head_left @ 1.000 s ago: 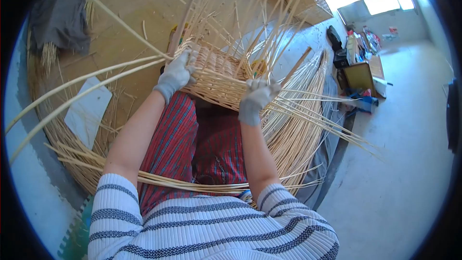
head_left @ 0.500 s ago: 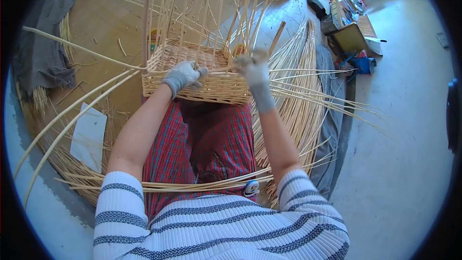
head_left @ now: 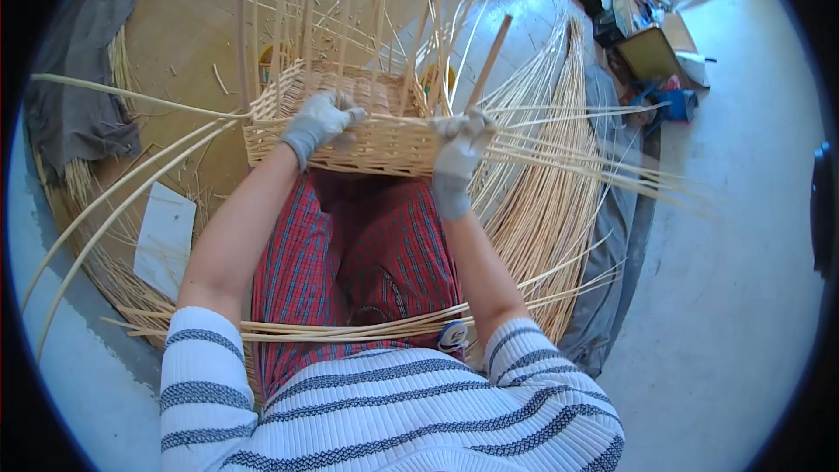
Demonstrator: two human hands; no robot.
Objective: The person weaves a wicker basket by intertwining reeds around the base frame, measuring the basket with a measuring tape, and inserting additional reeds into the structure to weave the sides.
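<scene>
A partly woven wicker basket (head_left: 384, 144) rests at my knees, with tall upright stakes (head_left: 308, 17) rising from its walls. My left hand (head_left: 323, 124), in a pale glove, is closed on the near rim left of its middle. At the near right corner my right hand (head_left: 463, 135), also gloved, grips the rim beside a thick tilted corner stick (head_left: 491, 61). Long loose rods (head_left: 149, 166) stick out from the left corner, and thinner ones (head_left: 568, 157) spread out to the right. The fingertips are partly hidden against the weave.
A large bundle of canes (head_left: 551, 210) lies on grey cloth (head_left: 603, 262) at the right. More rods (head_left: 332, 332) cross my lap. A white board (head_left: 164, 236) lies at the left. Boxes and a blue object (head_left: 677, 105) stand at the upper right.
The basket has turned from a slant to nearly level and shifted left. My left hand moved from the left corner along the near rim; my right hand lifted, then came down at the right corner.
</scene>
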